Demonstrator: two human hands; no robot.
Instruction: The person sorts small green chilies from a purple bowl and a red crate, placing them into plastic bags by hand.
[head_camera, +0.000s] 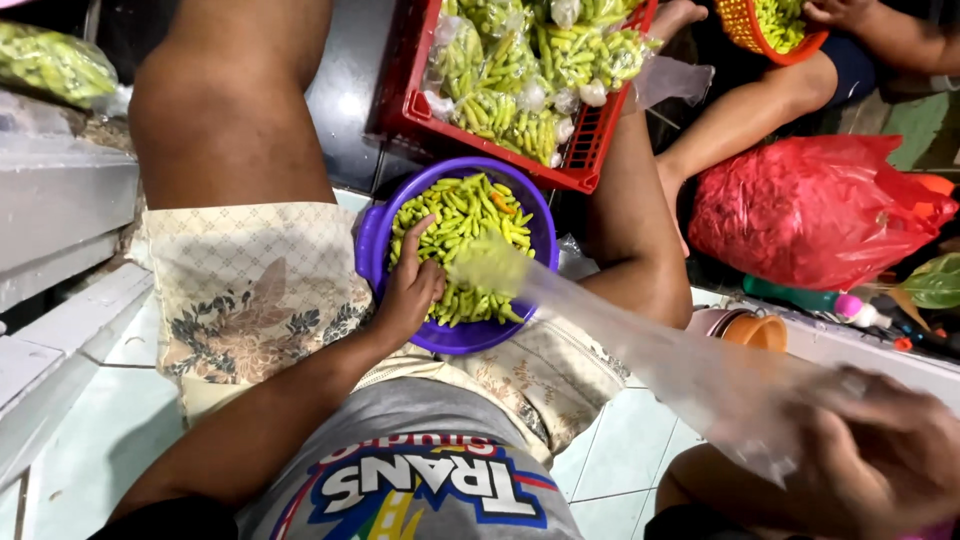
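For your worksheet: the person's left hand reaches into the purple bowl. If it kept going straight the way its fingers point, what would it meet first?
The left hand already rests on the green chillies heaped in the purple bowl, so it would likely push further into them first, then reach the bowl's far rim.

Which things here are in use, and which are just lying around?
In use: left hand in green chillies, purple bowl, clear plastic bag held by right hand, red crate of filled bags.
Lying about: red sack, orange cup, another person's orange basket.
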